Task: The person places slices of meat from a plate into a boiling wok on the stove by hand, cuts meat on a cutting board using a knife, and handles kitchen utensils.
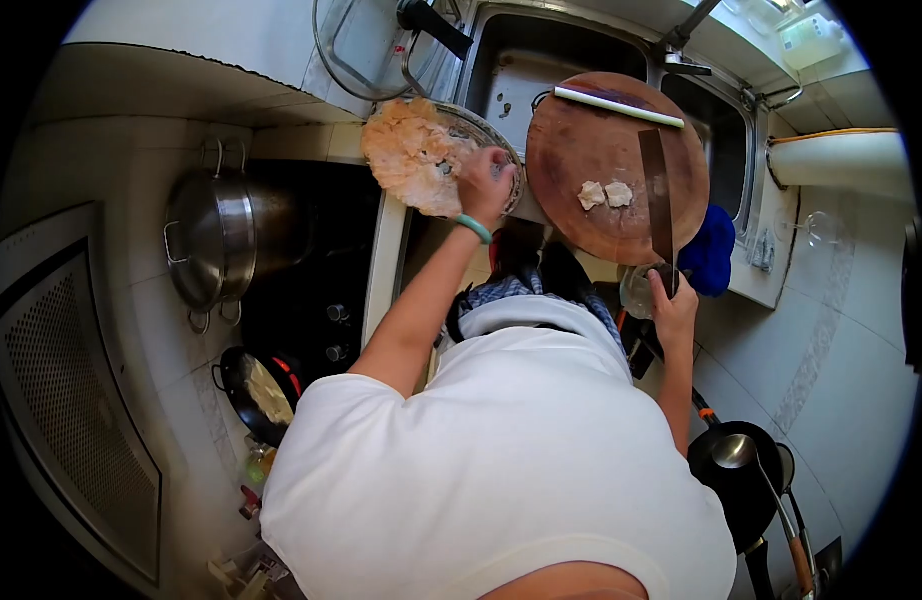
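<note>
My left hand (486, 185), a green band at its wrist, is over the right side of a glass dish (509, 150). The dish is beside a spread of pale orange, crumbly-looking food (416, 150). The fingers are curled in; what they hold, if anything, is hidden. My right hand (673, 312) grips the handle of a long dark-bladed knife (657, 190), whose blade rests across the right part of a round wooden board (571, 150). Left of the blade lie two small pale dough pieces (618, 194). A white stick (618, 106) lies near the board's far edge.
The board overlaps a steel sink (496, 75). A blue cloth (711, 250) and a small clear bowl (636, 292) are near my right hand. At left are a steel pot (216, 240) and a black pan (246, 400) with pale food. A wok (731, 490) and ladle (733, 452) are at lower right.
</note>
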{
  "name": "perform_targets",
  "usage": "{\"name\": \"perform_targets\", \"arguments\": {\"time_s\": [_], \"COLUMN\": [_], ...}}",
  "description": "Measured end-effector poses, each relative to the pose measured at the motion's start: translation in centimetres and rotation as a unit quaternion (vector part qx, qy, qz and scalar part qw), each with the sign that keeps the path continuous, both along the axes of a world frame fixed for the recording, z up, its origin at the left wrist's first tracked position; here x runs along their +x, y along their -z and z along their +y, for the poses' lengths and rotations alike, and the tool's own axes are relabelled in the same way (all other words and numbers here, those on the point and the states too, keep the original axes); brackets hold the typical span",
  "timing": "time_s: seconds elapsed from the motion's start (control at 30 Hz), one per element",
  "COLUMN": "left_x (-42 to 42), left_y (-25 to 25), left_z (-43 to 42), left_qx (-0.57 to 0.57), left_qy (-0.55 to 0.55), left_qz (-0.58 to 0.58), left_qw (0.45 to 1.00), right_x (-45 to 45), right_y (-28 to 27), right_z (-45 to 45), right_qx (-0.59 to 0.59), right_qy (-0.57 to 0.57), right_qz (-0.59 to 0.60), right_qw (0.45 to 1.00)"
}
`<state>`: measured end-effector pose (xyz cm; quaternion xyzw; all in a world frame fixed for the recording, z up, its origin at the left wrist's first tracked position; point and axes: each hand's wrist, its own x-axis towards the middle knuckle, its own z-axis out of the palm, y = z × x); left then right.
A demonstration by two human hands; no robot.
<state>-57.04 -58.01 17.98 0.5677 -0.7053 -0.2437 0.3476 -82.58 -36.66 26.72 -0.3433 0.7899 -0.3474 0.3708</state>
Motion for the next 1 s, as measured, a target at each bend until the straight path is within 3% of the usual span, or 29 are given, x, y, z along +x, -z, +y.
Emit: {"name": "perform_targets", "arguments": {"time_s": [0.07,0.1,0.17,0.2,0.27,0.33,0.4,0.53,0.6,0.83,1.0], "left_x": [4.7,5.7,7.2,7.5,7.7,7.9,7.9,6.6,6.1,5.3,5.8], "left_y": [2.2,2.2,2.2,2.7,3.9,4.4,5.1,6.3,6.7,7.8,6.8], "left_z": [-1.6,-1.7,-1.5,-1.7,-2.7,-2.8,-3.6,-3.5,-3.5,-4.2,-3.6], "left_qx": [-0.064,-0.065,-0.079,-0.079,-0.022,-0.066,0.046,0.025,0.084,0.116,0.111], "left_qy": [0.007,0.006,0.090,0.088,-0.024,-0.029,-0.074,-0.112,-0.188,-0.199,-0.179], "left_qz": [-0.114,-0.114,-0.189,-0.190,-0.105,-0.115,-0.055,-0.074,0.058,0.011,-0.022], "left_qw": [0.991,0.991,0.975,0.975,0.994,0.991,0.995,0.991,0.977,0.973,0.977], "right_x": [0.2,0.2,0.5,0.7,1.3,1.5,1.8,1.9,1.8,1.8,2.8], "right_y": [-0.3,0.1,0.9,1.0,0.8,0.7,0.8,0.8,0.6,0.8,0.2], "right_z": [0.0,0.1,0.3,0.3,0.0,-0.1,-0.2,-0.2,-0.1,0.6,0.5], "right_qx": [0.026,0.025,-0.001,-0.001,0.003,0.010,0.013,0.009,0.022,0.002,0.077], "right_qy": [-0.011,-0.012,-0.050,-0.052,-0.089,-0.097,-0.096,-0.096,-0.096,-0.110,-0.164], "right_qz": [-0.032,-0.032,-0.014,-0.014,-0.013,-0.009,-0.016,-0.010,-0.003,0.021,-0.023], "right_qw": [0.999,0.999,0.999,0.999,0.996,0.995,0.995,0.995,0.995,0.994,0.983]}}
